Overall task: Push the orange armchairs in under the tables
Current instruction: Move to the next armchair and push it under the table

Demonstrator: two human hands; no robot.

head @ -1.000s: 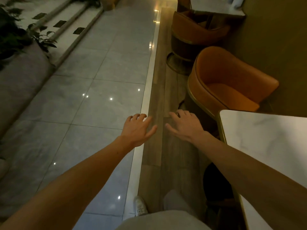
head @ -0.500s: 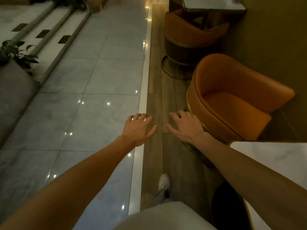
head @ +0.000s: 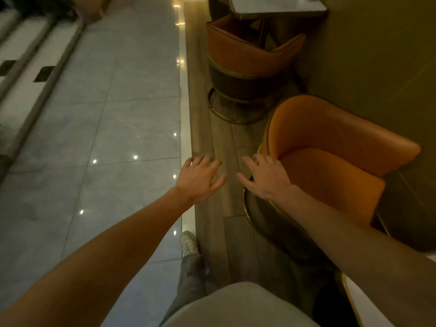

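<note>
A: Location of near orange armchair (head: 330,161)?
B: Seat in full view, not tucked under; white surface corner (head: 363,310) just nearer than its base; second orange armchair (head: 247,57) beyond it, pushed in under far surface (head: 276,5).
A: State of right grip (head: 266,179)?
B: Wide, fingers spread, over the near orange armchair's backrest rim; contact impossible to tell.
A: State of left grip (head: 199,179)?
B: Wide, holding nothing, near that backrest on its aisle side, above wooden floor strip (head: 200,102).
</note>
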